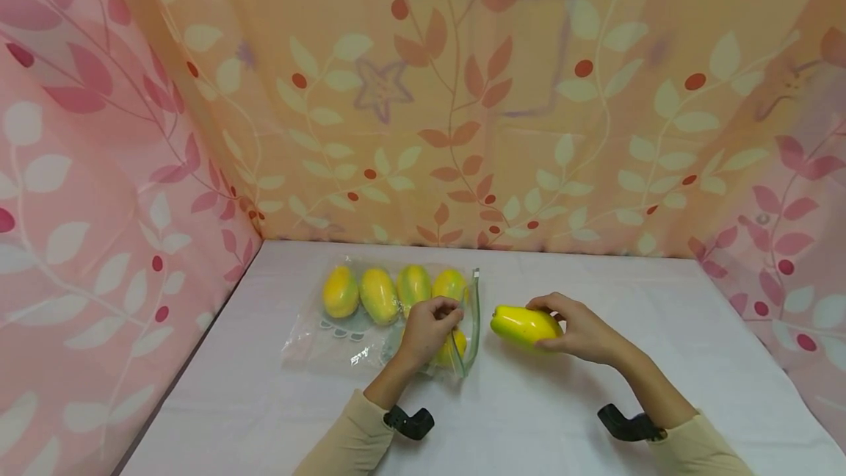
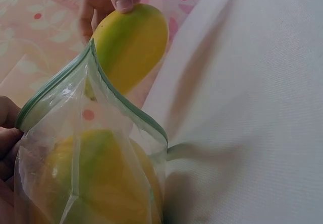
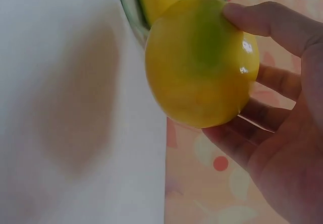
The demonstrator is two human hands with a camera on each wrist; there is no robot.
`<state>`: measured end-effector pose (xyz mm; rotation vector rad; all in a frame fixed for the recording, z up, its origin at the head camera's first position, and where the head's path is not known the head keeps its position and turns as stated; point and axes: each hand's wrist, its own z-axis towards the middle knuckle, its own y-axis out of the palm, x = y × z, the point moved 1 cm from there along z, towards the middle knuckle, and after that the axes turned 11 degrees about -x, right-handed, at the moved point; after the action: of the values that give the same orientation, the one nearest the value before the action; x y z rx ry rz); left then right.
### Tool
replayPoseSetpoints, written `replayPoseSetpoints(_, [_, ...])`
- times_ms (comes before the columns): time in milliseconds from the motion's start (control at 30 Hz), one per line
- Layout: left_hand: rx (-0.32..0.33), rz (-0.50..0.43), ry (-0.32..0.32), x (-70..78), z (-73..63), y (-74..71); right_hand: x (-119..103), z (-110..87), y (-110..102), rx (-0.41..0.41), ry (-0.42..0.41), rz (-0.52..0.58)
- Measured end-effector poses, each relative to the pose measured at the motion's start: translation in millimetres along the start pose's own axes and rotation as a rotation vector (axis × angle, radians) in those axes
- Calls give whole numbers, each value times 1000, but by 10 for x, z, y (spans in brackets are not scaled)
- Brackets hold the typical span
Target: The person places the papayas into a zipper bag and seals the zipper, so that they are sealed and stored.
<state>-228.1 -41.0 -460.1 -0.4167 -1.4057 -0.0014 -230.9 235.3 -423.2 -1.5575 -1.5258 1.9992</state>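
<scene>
A clear zip bag with a green zip edge lies on the table and holds several yellow-green mangoes. My left hand pinches the bag's upper edge near its mouth, and in the left wrist view the zip edge stands spread apart. In my right hand is another mango, gripped between thumb and fingers just right of the bag's mouth. The right wrist view shows this mango held above the table, its shadow falling on the white cloth.
The white-covered table reaches back to a leaf-patterned orange curtain. Pink patterned cloth hangs on the left side, with more on the right. Each wrist carries a black camera mount.
</scene>
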Motion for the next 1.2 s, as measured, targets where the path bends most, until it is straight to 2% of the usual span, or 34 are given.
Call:
replayPoseSetpoints(533, [-2, -20, -20, 18, 7, 20, -166, 219, 280, -126, -124, -18])
replayPoseSetpoints(1000, [-12, -49, 10, 54, 9, 68, -249, 484, 544, -137, -176, 32])
replayPoseSetpoints(1200, [-7, -47, 1, 49, 20, 101, -328, 566, 707, -136, -151, 93])
